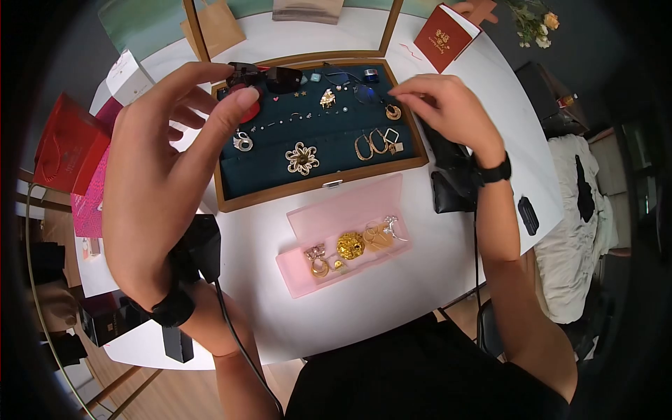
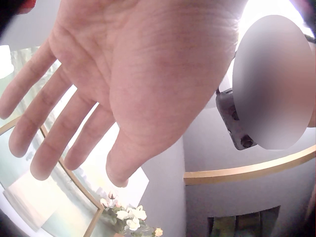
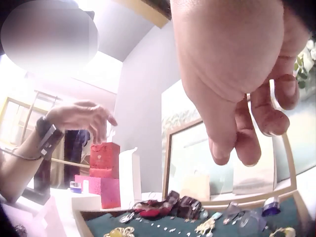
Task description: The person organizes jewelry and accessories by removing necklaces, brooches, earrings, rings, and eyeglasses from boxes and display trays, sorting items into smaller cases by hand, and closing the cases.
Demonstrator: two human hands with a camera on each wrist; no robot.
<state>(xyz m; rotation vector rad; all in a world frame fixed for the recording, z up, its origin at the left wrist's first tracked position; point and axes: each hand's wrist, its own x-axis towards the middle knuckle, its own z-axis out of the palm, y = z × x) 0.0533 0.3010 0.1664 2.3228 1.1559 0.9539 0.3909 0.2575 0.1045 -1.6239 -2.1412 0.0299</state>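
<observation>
A wooden jewelry box [image 1: 322, 183] with dark green lining and a raised framed lid stands on the white table. My left hand [image 1: 157, 154] is raised in the air near its left side, fingers loose and apart, holding nothing; its palm fills much of the left wrist view. Over the box's right side hovers my right hand [image 1: 448, 108], fingers loosely bent and thumb near them, with nothing visible between. Beneath it lie gold hoop earrings [image 1: 393, 112] and a blue translucent piece [image 1: 365, 94]. A flower brooch [image 1: 302, 159] and more hoops [image 1: 364, 147] occupy the front compartment.
In front, an open pink case [image 1: 294, 280] contains a gold ball-like ornament [image 1: 350, 246] and other jewelry. Dark glossy pieces [image 1: 283, 80] lie at the box's back left. A red bag [image 1: 66, 143] stands left, a red booklet [image 1: 446, 38] back right, and a black pouch [image 1: 451, 190] right.
</observation>
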